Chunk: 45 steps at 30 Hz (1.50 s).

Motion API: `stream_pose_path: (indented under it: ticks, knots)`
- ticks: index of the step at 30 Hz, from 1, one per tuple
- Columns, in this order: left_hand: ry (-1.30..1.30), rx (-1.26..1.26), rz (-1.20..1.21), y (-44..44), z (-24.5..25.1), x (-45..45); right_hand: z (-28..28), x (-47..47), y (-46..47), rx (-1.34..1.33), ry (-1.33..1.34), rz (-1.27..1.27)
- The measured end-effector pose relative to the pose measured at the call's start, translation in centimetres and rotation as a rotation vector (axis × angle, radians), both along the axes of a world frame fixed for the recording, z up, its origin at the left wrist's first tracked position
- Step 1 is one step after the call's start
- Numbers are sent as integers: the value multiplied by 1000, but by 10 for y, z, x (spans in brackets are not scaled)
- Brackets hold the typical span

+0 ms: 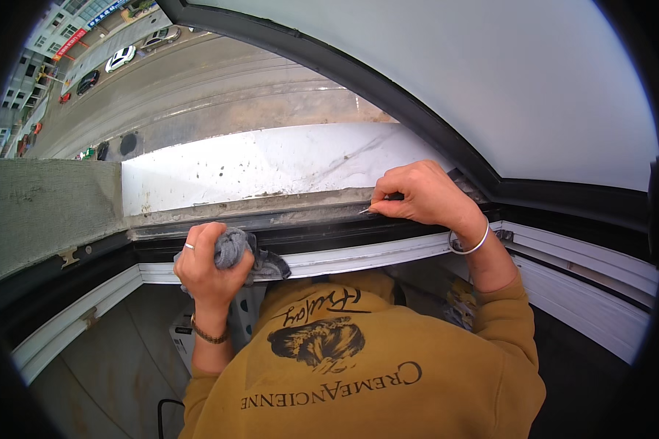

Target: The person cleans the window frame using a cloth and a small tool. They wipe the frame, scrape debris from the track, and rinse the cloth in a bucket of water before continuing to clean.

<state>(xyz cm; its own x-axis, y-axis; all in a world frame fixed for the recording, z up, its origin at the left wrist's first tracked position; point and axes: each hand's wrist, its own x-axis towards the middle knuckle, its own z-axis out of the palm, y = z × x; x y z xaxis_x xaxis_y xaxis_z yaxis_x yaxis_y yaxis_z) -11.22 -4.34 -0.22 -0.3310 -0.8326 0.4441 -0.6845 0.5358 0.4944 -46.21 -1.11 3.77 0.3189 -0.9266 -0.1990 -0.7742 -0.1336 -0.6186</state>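
Note:
My left hand [211, 263] grips a bunched grey cloth [233, 249], which rests over the white inner window rail [329, 264]. Farther right, my right hand [417, 195] pinches a small thin tool with a pale metal tip [365, 210]; its kind is hard to tell, as the fingers cover most of it. The tip is at the dark outer window frame [302, 217], along a strip of dirty grey mortar [241, 204]. Beyond the frame lies a white outer ledge [263, 159] with dark specks and dirt.
An open window sash [395, 90] with a black frame slants across the upper right. A rough cement wall [49, 203] stands at the left. Outside, far below, is a street [197, 88] with parked cars. Indoors, a white box [182, 340] sits under the rail, beside a black cable [160, 411].

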Motion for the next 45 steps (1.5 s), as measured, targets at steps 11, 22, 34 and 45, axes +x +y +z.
stream_pose_path:
  ticks: [11, 22, 34, 45]
  knots:
    - [17, 7, -1, 0, 1, -1, 16, -18, 2, -68, 109, 28]
    - [12, 5, -1, 0, 1, 1, 24, -26, -3, -91, 51, -49]
    - [3, 10, 4, 1, 3, 0, -2, -6, 6, -114, 10, -31]
    - [23, 14, -6, 1, 3, 0, -13, 28, 6, -126, -29, -41]
